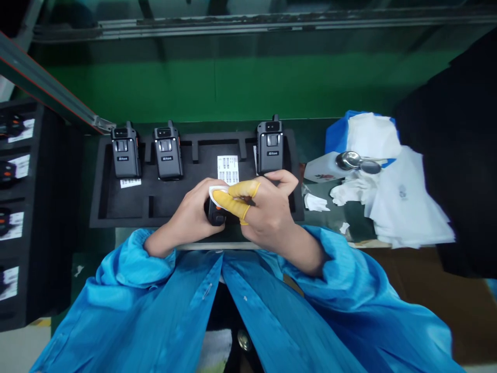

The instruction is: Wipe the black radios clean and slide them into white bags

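Observation:
My left hand (pixel 196 211) is closed around a black two-way radio (pixel 216 214), held low over the front edge of a black foam tray (pixel 128 217). Yellow finger cots cover two fingers of my right hand (pixel 267 210), which pinches a white wiping cloth (pixel 214 191) against the radio's top. Much of this radio is hidden by the hands. Behind them a printed label sheet (pixel 228 168) lies in the tray. Two radios, a left one (pixel 126 155) and one beside it (pixel 167 155), rest in the tray's left part. Another radio (pixel 269 147) lies at its right.
To the right stand a blue box with white wipes (pixel 370 134), a metal-topped bottle (pixel 326 167), crumpled wipes (pixel 355 189) and a white plastic bag (pixel 407 202). Stacked foam trays (pixel 42 207) with radios rise on the left. A metal rail (pixel 66 85) slants above them.

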### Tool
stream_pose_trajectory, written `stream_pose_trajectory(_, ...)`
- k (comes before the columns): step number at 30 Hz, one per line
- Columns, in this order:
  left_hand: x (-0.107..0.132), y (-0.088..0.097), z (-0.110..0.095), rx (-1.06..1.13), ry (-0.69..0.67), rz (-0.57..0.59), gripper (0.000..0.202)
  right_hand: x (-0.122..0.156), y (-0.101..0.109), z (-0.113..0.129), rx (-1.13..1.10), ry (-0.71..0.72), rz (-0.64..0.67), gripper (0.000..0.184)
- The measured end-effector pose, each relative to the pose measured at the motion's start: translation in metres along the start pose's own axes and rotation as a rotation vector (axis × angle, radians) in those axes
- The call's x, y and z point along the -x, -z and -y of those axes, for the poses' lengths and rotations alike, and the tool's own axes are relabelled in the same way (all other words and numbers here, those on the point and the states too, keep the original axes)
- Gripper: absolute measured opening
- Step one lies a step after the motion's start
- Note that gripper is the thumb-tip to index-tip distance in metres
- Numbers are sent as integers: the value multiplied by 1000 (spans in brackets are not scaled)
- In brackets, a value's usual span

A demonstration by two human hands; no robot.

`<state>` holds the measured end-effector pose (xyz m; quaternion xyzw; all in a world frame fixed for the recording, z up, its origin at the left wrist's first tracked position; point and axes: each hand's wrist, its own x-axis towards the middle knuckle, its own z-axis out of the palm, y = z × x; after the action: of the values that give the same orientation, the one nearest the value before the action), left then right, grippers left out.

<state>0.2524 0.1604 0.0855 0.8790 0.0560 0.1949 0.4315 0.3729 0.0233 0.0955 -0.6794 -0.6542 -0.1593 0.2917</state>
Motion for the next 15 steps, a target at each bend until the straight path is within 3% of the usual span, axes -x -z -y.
stream_pose_trajectory(4,0,2,-1,15,19,20,48,5,2,-1,-16,6,50,43)
stream_pose_trajectory(8,0,3,-3,-3,24,0,48,12,1,-10,-5,-36,-42,42)
stream_pose_trajectory(12,1,4,-4,-33,41,-9,45,13,-2,-18,41,-163,-119,40)
stream_pose_trajectory(15,1,2,-3,-30,42,-6,48,7,-3,-12,40,-136,-142,39)
